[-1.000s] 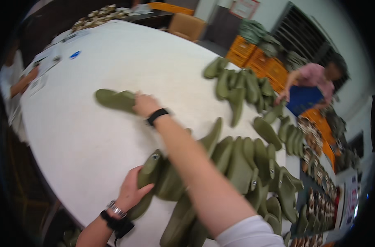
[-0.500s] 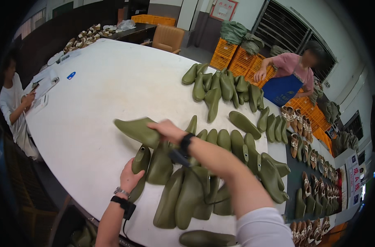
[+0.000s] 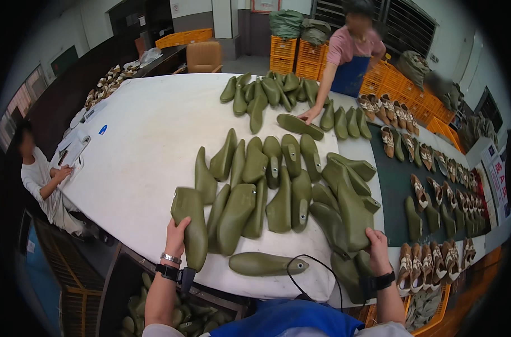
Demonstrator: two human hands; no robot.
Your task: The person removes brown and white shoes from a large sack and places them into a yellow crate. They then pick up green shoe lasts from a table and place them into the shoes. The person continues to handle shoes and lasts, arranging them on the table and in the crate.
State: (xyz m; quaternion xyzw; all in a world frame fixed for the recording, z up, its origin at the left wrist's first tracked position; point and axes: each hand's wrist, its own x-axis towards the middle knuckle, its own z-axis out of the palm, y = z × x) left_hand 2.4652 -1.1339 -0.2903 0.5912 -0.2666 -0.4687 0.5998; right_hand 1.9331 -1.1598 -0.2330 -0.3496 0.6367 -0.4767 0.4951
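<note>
Closed around a green shoe last [image 3: 190, 227], my left hand [image 3: 175, 238] keeps it upright at the near left end of the group. My right hand [image 3: 377, 250] has its fingers at the lower edge of another green last [image 3: 352, 216], which leans over others at the right. Several more lasts [image 3: 237, 216] stand in rough rows between my hands. One last [image 3: 264, 264] lies on its side close to me on the white table [image 3: 143, 146]. The right fingertips are partly hidden behind the last.
Across the table a person in a blue apron [image 3: 348, 76] reaches to a lying last [image 3: 300, 126]. Another person [image 3: 45, 174] sits at the left. Shoes on lasts [image 3: 419, 191] line a dark green belt [image 3: 387, 168] at right. A bin of lasts [image 3: 146, 306] stands below; a black cable [image 3: 337, 275] loops nearby.
My right hand has left the last it held at the left and moved to the right side. My left hand holds its last more upright. The aproned person now touches the lying last.
</note>
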